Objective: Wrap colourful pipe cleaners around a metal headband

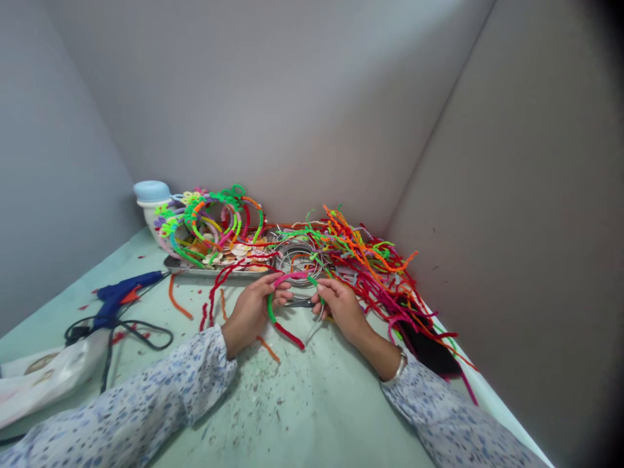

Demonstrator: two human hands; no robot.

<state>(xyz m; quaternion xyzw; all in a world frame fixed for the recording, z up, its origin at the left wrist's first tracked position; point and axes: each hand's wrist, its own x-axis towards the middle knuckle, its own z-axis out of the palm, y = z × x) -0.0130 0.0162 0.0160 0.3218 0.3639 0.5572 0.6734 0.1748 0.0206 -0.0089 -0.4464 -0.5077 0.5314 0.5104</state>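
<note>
Between my two hands is a curved headband (287, 335), wrapped in red, green and pink fuzzy pipe cleaner, with a stretch of bare metal showing at its right end. My left hand (256, 304) pinches the band on its left side, where pink meets green. On the other side, my right hand (340, 307) is closed with thumb and fingers on the green part near the bare metal. Dark-handled scissors (299, 303) lie on the table just behind the band, partly hidden by my fingers. Several bare metal hoops (298, 250) are stacked beyond my hands.
A tray (219, 273) of shell-like discs stands at the back left, with finished colourful headbands (214, 218) on it. Loose pipe cleaners (370, 260) are heaped at the right. A blue glue gun (119, 296) with its cord, a plastic bag (53, 377) and a blue-lidded white container (153, 201) are left.
</note>
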